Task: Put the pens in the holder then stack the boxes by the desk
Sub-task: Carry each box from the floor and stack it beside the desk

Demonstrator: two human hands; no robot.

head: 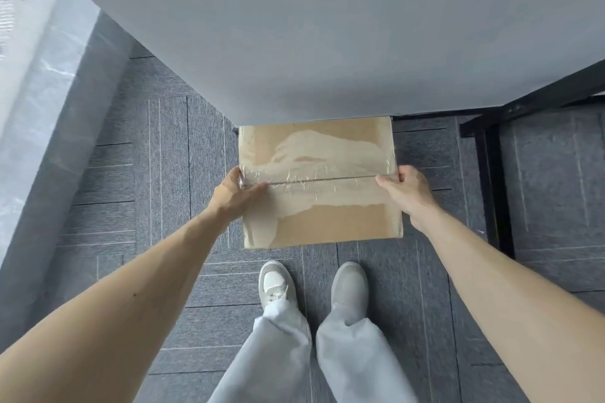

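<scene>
A brown cardboard box (319,157), sealed with clear tape along its top seam, sits just below the front edge of the grey desk (311,42). Its far edge is tucked under the desk edge. My left hand (237,195) grips the box's left side, thumb on top. My right hand (406,191) grips its right side the same way. Whether the box rests on the floor or on another box beneath it cannot be told. No pens or holder are in view.
Grey carpet tiles (163,173) cover the floor. A black metal desk frame (491,173) stands to the right of the box. My two feet in pale shoes (314,285) stand just in front of it. A pale ledge (29,91) runs along the left.
</scene>
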